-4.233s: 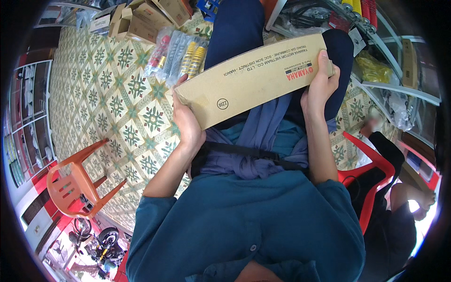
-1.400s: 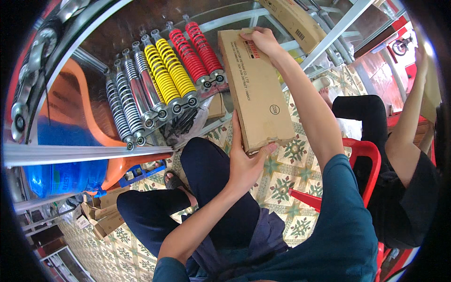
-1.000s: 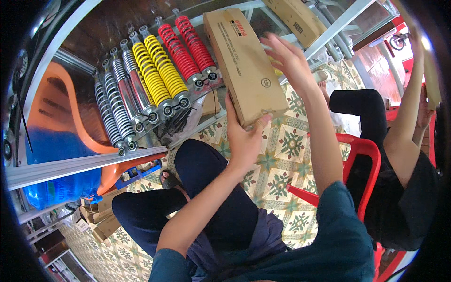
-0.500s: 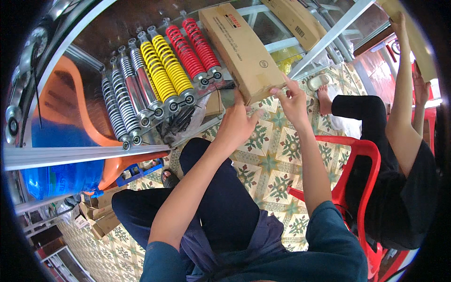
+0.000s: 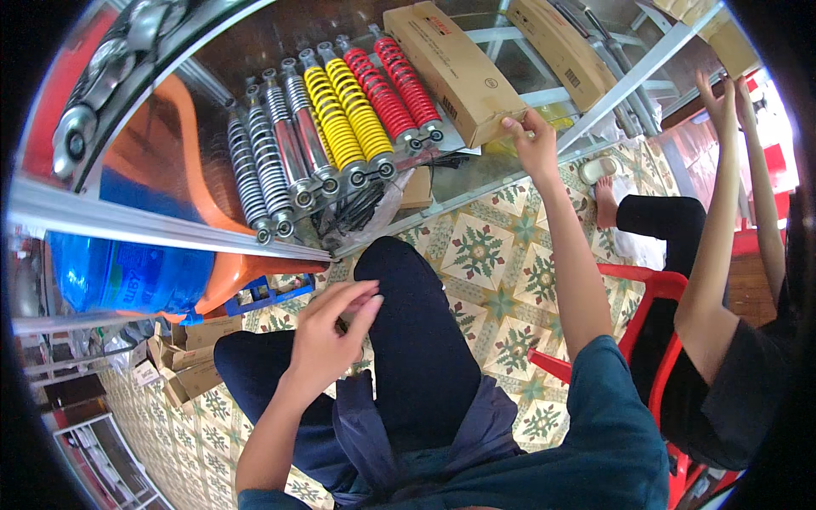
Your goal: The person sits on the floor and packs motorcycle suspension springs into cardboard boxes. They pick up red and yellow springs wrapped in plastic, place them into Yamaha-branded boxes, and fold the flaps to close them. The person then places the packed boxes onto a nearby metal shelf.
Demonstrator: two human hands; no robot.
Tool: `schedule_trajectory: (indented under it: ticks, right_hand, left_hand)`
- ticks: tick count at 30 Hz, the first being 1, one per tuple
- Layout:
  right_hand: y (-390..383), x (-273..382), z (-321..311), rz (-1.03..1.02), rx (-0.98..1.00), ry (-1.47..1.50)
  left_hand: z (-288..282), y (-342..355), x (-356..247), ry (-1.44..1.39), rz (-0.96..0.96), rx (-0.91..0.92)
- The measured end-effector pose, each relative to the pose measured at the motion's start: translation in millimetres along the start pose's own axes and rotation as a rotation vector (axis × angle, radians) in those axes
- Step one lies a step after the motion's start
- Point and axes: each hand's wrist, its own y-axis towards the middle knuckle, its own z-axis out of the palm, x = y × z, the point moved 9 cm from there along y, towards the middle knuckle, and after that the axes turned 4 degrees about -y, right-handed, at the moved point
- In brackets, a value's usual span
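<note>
A long brown cardboard box lies on the glass shelf, angled toward me. My right hand is at its near right corner, thumb against the end and fingers bent beside it. Over my lap, my left hand hangs with fingers loosely bent and thumb apart. I see nothing in it. Left of the box lie red shock absorbers, yellow ones and several silver ones, side by side.
Another cardboard box and dark metal tubes lie farther right. A co-worker's raised hands are at the right, near a red plastic chair. An orange chair and a blue water bottle stand at the left.
My left hand has come off the box and moved down and left over my lap. My right hand stays at the box's near end. The co-worker's hands have shifted.
</note>
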Motion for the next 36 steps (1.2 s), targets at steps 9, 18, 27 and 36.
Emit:
schedule_trajectory:
  ticks: [9,18,27,36]
  right_hand:
    - [21.8,-14.8,25.3,0.087,-0.038,0.083]
    - [29.1,-31.6,43.2,0.005,0.080,0.033]
    - [-40.5,-78.2,-10.7,0.500,-0.088,0.269]
    - [-173.6,-25.7,-18.8,0.521,0.105,-0.113]
  left_hand:
    - [-111.4,-115.5,33.6,0.162,-0.203,-0.340]
    - [-182.0,-245.4,73.0,0.159,-0.400,-0.588]
    - [-249.8,-416.5,160.7,0.122,-0.589,-0.950]
    - [-264.5,-534.6,307.8,0.255,-0.839,-0.980]
